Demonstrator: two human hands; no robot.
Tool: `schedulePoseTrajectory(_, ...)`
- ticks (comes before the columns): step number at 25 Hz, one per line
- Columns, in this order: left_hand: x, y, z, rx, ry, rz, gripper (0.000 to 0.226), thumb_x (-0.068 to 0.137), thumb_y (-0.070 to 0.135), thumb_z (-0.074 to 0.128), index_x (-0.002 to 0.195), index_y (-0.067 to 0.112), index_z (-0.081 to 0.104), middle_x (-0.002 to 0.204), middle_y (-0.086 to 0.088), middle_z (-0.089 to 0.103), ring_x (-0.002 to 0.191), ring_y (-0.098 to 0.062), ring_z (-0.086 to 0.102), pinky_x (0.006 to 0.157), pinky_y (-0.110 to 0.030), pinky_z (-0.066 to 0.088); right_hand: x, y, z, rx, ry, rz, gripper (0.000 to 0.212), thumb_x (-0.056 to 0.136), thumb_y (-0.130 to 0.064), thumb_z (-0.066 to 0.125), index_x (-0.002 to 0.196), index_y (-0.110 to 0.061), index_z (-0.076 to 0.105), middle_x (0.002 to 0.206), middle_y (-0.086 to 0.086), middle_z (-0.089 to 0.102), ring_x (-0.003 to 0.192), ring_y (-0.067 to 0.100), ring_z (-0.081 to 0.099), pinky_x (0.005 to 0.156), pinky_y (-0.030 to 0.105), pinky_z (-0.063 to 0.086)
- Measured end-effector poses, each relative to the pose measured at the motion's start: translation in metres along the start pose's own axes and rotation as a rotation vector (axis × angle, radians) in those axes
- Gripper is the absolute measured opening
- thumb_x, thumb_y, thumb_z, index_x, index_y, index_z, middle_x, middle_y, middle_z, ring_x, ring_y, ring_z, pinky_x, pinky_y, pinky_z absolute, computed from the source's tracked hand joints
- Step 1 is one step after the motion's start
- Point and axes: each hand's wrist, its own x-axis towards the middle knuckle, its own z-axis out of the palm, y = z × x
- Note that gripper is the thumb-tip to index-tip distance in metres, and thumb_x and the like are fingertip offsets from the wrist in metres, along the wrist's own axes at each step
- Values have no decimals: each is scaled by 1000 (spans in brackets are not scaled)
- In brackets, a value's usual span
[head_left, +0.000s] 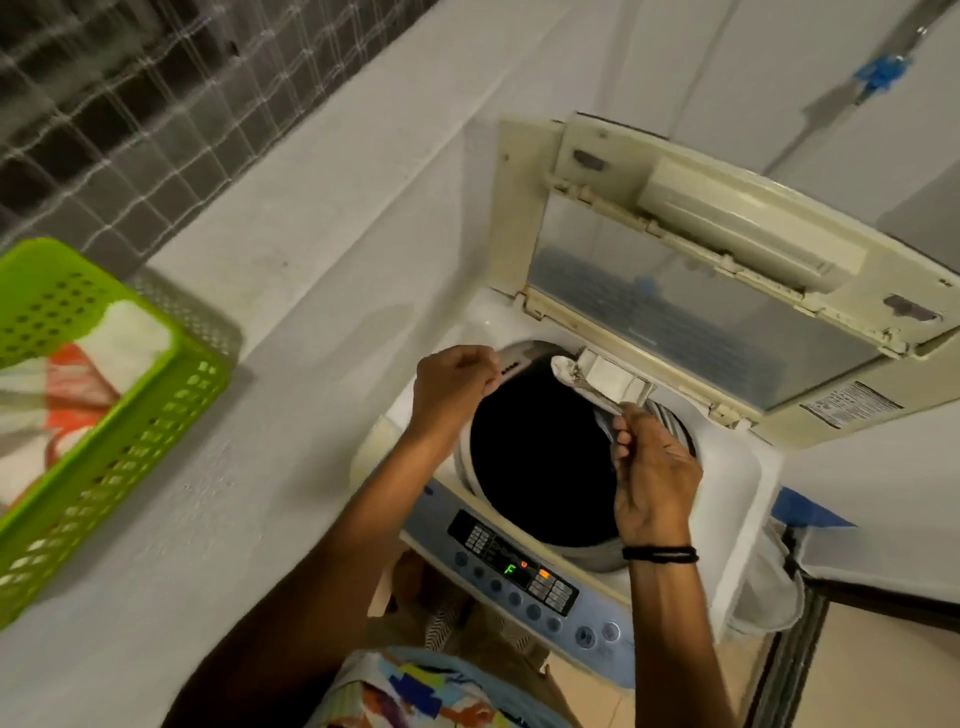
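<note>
Our right hand pinches a pale cloth at the drum rim. What our curled left hand holds, we cannot tell. Unloading looks nearly done.

A dark netted grille fills the frame's upper left above a white plastered ledge. White panel doors stand upper right. Beige floor shows at the bottom.

Both arms are extended forward. The left hand is held knuckles up, fingers curled tight. The right hand is seen back uppermost, thumb and forefinger closed in a pinch.
</note>
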Motion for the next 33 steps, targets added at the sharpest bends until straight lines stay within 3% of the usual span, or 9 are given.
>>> schedulePoseTrajectory(5,-114,65,-112,12,245,374,14,78,13,73,85,25,76,85,-5,77,87,-25,72,89,-48,58,-83,-31,58,-83,-402,-41,18,95,-3,56,93,-7,74,76,1,64,64,2,53,54,7,45)
schedulePoseTrajectory(8,-185,98,-177,108,546,585,14,85,22,73,98,26,74,84,5,76,77,-8,69,78,-28,59,-129,-34,99,-73,-611,56,21,94,-4,57,95,-10,76,77,1,63,62,3,53,53,10,45)
schedulePoseTrajectory(10,-222,112,-222,306,727,709,22,87,31,71,109,32,70,95,11,74,83,-4,68,76,-20,54,-160,-31,128,-140,-704,86,19,93,-7,60,91,-11,78,72,0,65,58,5,53,49,12,44)
schedulePoseTrajectory(12,-240,119,-269,711,790,715,40,84,36,72,123,37,63,117,10,68,104,-12,64,90,-28,50,-190,-22,155,-245,-818,31,16,92,-8,62,90,-10,78,69,1,66,55,6,52,48,13,43)
schedulePoseTrajectory(14,-235,122,-310,1060,662,617,53,81,34,76,131,30,61,129,-1,63,120,-24,57,102,-36,41,-213,-12,178,-308,-897,-24,16,91,-6,63,90,-7,78,67,4,67,54,8,52,47,15,43)
schedulePoseTrajectory(17,-209,119,-342,1215,414,472,46,82,25,77,126,19,67,129,-7,65,124,-26,57,103,-27,36,-238,5,204,-431,-993,-152,18,91,-2,62,86,-7,79,66,7,70,55,11,55,49,17,46)
schedulePoseTrajectory(24,-176,117,-369,1129,355,621,22,89,20,67,109,19,77,102,-9,77,96,-27,70,85,-39,54,-266,53,252,-957,-1046,-639,25,86,-20,66,65,-31,76,67,8,74,64,23,69,73,48,59)
schedulePoseTrajectory(29,-167,117,-379,1113,303,673,17,91,21,64,99,16,78,90,-9,76,82,-25,70,76,-42,55,-280,78,286,-1425,-888,-1120,22,89,-26,60,94,-23,81,95,8,76,93,32,69,75,33,54)
schedulePoseTrajectory(33,-165,117,-383,1085,299,721,16,90,21,66,99,16,79,86,-8,76,75,-24,70,73,-41,55,-285,85,300,-1559,-770,-1010,26,87,-27,59,105,-23,77,108,5,74,105,31,66,81,31,54)
